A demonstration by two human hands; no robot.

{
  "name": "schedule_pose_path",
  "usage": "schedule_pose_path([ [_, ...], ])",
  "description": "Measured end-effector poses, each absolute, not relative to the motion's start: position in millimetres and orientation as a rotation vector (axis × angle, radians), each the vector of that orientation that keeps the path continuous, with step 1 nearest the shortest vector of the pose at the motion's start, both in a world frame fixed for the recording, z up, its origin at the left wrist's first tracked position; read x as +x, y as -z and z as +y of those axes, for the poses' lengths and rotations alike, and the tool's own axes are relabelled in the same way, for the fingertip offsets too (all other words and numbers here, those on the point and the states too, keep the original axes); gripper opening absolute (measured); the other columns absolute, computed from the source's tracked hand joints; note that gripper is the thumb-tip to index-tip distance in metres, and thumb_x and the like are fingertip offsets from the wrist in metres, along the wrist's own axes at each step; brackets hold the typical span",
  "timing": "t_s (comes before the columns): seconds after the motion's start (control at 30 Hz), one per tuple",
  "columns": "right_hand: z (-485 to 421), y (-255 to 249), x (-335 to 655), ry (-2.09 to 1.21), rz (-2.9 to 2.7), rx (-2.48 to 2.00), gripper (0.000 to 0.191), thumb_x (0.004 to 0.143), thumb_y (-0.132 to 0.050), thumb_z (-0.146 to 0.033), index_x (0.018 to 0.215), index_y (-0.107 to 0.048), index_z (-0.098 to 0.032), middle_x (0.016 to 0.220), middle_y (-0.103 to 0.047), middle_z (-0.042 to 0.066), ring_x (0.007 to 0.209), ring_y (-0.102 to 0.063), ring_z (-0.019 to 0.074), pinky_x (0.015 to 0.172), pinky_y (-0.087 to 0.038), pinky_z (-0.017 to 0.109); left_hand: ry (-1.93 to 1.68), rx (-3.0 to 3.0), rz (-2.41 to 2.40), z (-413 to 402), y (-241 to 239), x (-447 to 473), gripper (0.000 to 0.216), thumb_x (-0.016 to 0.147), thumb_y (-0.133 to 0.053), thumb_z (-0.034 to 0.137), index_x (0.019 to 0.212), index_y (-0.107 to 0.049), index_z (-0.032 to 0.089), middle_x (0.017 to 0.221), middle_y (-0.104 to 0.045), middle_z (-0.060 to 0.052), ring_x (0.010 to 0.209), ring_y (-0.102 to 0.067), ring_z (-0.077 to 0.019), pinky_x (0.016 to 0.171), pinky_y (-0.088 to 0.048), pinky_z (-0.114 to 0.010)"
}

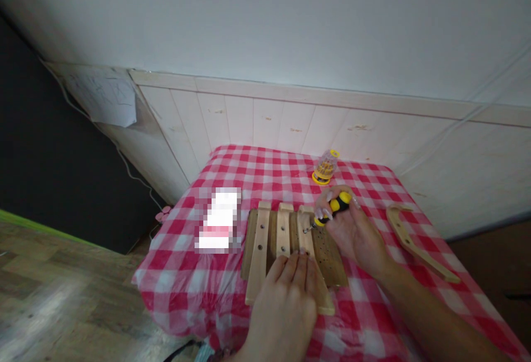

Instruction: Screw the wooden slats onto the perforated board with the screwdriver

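A wooden panel (327,257) is seen lying flat on the desk (257,171), which is covered by a red-and-white checked cloth (373,318). The panel is made of a darker brown base with rows of small holes, over which three pale slats (260,240) are laid side by side. Their far ends stick out past the base's edge, and a few dark holes are seen along them.

The left hand (290,290) is pressed on the panel's near end, its fingers (299,262) released and spread flat over the slats. A screwdriver (334,207) with a yellow-and-black handle is grasped by the fingers of the right hand (352,229) above the panel's far right corner, and its tip is set against the rightmost slat.

Behind the panel, a yellow bit case (324,167) is stood. Right of the panel, well apart, a curved wooden piece (410,243) is laid. Just left of the panel, a white-and-pink thing (219,219) is blurred out.
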State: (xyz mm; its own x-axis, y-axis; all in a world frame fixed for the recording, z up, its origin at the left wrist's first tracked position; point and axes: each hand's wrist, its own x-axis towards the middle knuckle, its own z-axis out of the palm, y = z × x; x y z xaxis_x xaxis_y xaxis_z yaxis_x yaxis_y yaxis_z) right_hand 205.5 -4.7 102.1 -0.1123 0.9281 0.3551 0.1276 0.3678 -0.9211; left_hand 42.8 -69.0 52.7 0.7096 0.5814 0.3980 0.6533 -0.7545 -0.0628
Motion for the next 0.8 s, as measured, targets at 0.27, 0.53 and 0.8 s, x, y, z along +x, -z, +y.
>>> schedule_pose_path([
  [0.27,-5.9,-98.5,206.2,-0.945,-1.503,-0.960,0.030,0.101,-0.022,-0.050,0.090,-0.039,-0.030,0.072,-0.037,0.000,0.064,-0.044,0.0251,0.068,-0.049,0.039,0.477,-2.760,-0.974,-68.3,-53.6,41.1,0.030,0.101,-0.055,0.016,0.122,-0.073,0.005,0.120,-0.078,-0.013,0.107,-0.076,-0.0210,0.089,-0.060,-0.031],
  [0.53,-5.3,-97.1,204.6,-1.145,-1.340,-0.776,0.035,0.097,-0.045,-0.063,0.088,-0.050,-0.030,0.072,-0.042,-0.001,0.065,-0.045,0.0220,0.069,-0.050,0.038,0.485,-2.760,-1.011,-69.1,-54.4,43.3,0.030,0.099,-0.054,0.013,0.120,-0.074,0.004,0.120,-0.078,-0.014,0.106,-0.077,-0.0223,0.089,-0.061,-0.031],
  [0.8,-6.7,-93.4,205.6,-1.244,-1.219,-0.684,0.035,0.092,-0.058,-0.064,0.089,-0.060,-0.029,0.076,-0.049,0.001,0.069,-0.051,0.0221,0.073,-0.051,0.040,0.460,-2.785,-1.016,-68.8,-57.0,43.8,0.030,0.100,-0.053,0.013,0.121,-0.074,0.005,0.120,-0.077,-0.014,0.107,-0.077,-0.0225,0.090,-0.061,-0.031],
])
